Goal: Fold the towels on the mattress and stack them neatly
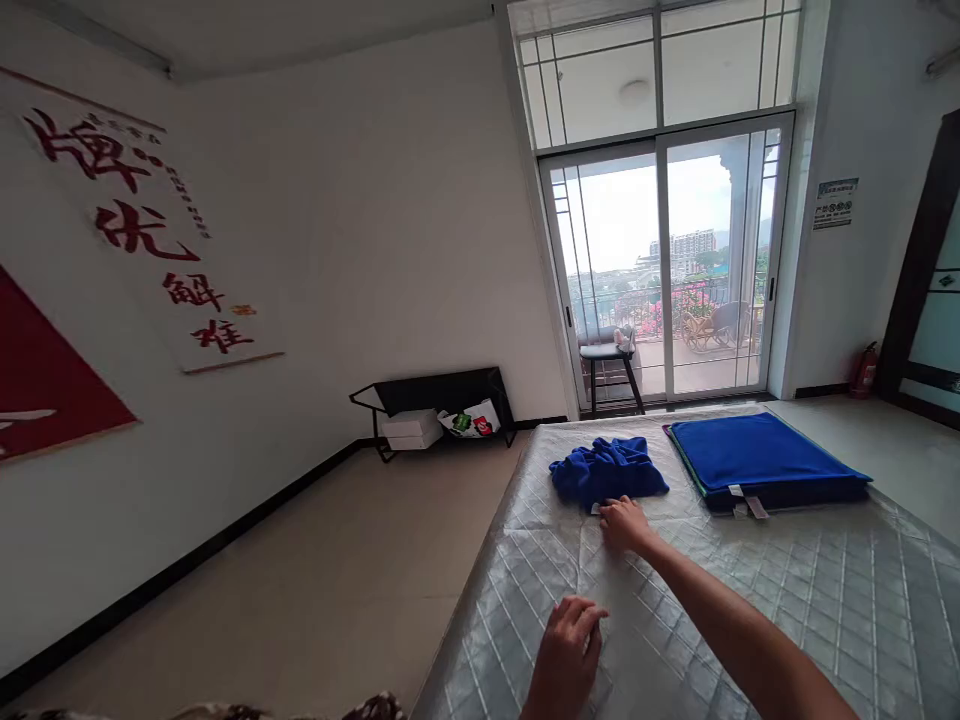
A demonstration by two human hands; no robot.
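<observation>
A crumpled blue cloth (609, 472) lies on the quilted silvery mattress (720, 610). My right hand (624, 524) reaches to the cloth's near edge, its fingertips at a small white tag there; whether they pinch it is too small to tell. Closer to me, my left hand (571, 640) hovers over the mattress with bent fingers slightly apart and nothing in them. To the right of the crumpled cloth sits a flat stack of folded cloths (765, 455), blue on top, with white tags hanging at its near side.
Beyond the mattress, a stool (609, 354) stands by the sliding glass doors (664, 270). A low black rack (442, 390) with a white box (411, 428) and a bag is against the wall. A fire extinguisher (864, 370) stands at the right.
</observation>
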